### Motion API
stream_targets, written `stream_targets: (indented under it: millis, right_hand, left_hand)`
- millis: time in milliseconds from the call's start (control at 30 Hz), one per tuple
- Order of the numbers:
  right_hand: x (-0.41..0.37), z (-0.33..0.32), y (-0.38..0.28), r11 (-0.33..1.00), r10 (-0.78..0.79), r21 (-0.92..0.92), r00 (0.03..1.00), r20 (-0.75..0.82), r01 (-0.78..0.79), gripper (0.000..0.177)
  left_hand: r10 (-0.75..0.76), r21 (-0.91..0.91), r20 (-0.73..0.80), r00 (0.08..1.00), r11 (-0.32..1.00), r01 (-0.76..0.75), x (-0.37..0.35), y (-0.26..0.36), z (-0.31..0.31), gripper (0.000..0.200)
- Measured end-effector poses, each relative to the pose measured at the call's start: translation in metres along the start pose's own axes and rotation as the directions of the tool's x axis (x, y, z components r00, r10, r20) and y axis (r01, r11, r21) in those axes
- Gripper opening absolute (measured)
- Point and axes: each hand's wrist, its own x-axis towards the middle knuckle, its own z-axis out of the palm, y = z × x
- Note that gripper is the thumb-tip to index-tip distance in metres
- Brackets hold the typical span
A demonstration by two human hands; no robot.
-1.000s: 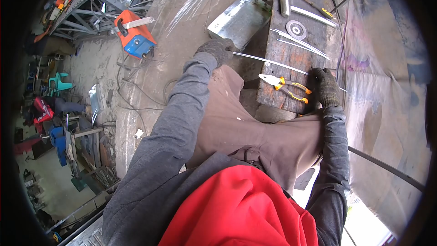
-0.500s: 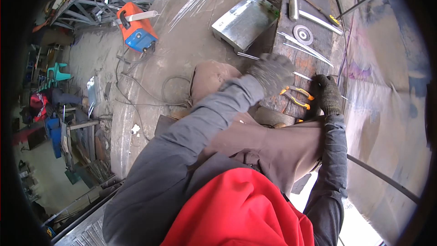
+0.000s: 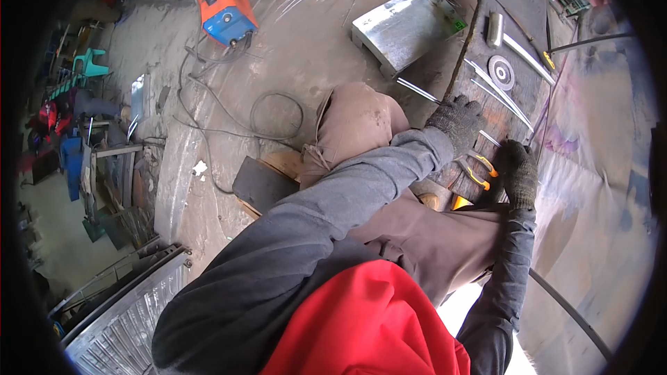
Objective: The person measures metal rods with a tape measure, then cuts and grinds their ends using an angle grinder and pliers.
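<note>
The pliers (image 3: pixel 487 164) lie flat on the rusty bench (image 3: pixel 517 0), near its front edge, only their orange handles showing. A thin bright rod (image 3: pixel 417 89) crosses the bench, one end jutting past its side

Rusty steel workbench (image 3: pixel 513 0), top dark and worn; orange-handled pliers (image 3: pixel 488 165) between left hand (image 3: pixel 455 121) and right hand (image 3: pixel 517 173); thin bright rods (image 3: pixel 497 90) just beyond left hand; grinding disc (image 3: pixel 501 71) farther out; hammer head (image 3: pixel 495 29) beyond it.

A: Gloves on left hand (image 3: pixel 455 119) and right hand (image 3: pixel 517 173) — dark knit cloth, matt, coarse.
B: Grips on pliers (image 3: pixel 479 170) glossy orange plastic. Bench top (image 3: pixel 511 0) rusty, rough — rods (image 3: pixel 497 90) bright smooth metal; folded sheet (image 3: pixel 406 24) shiny steel.
</note>
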Motion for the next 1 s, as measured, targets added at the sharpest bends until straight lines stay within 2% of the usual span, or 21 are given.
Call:
stream_targets:
  millis: [167,533,633,733,800,833,900,933,1000]
  right_hand:
    - [0.001,0.001,0.002,0.999,-0.046,0.002,0.999,0.007,0.046,0.023]
    - [0.002,0.001,-0.003,0.999,0.041,-0.013,0.997,0.065,-0.041,0.026]
    - [0.002,0.002,0.001,1.000,-0.001,0.013,1.000,0.025,0.001,0.019]
    - [0.002,0.004,0.004,1.000,-0.021,0.013,0.999,0.038,0.021,0.019]
    - [0.001,0.005,0.005,0.997,0.017,0.081,0.999,0.034,-0.019,0.019]
    - [0.002,0.001,0.003,1.000,0.005,0.030,0.998,0.062,-0.007,0.025]
    - [-0.001,0.003,0.005,0.999,-0.013,0.052,1.000,-0.005,0.013,0.023]
    - [-0.001,0.002,0.009,0.998,-0.002,0.066,1.000,-0.009,0.003,0.023]
    - [-0.002,0.013,0.022,0.994,-0.014,0.104,0.999,-0.035,0.018,0.023]
  left_hand:
    - [-0.024,0.019,-0.009,1.000,1.000,0.024,0.002,0.000,0.003,0.024]
    - [-0.058,0.022,0.005,0.998,0.998,0.058,0.003,0.004,-0.004,0.024]
    - [-0.047,0.017,-0.013,0.999,0.999,0.047,0.002,0.003,-0.001,0.024]
    - [-0.052,0.005,0.005,0.999,0.999,0.052,0.004,0.002,0.003,0.025]
    - [-0.089,-0.051,0.025,0.996,0.995,0.090,0.005,0.001,0.004,0.026]
    - [-0.064,-0.067,0.031,0.997,0.996,0.066,0.005,0.005,0.000,0.026]
    - [-0.076,0.005,0.071,0.995,0.997,0.075,0.008,0.014,-0.011,0.026]
    - [-0.067,0.016,0.139,0.988,0.998,0.065,0.010,0.020,-0.026,0.027]
    - [-0.052,0.014,0.151,0.987,0.999,0.051,0.015,0.030,-0.016,0.027]
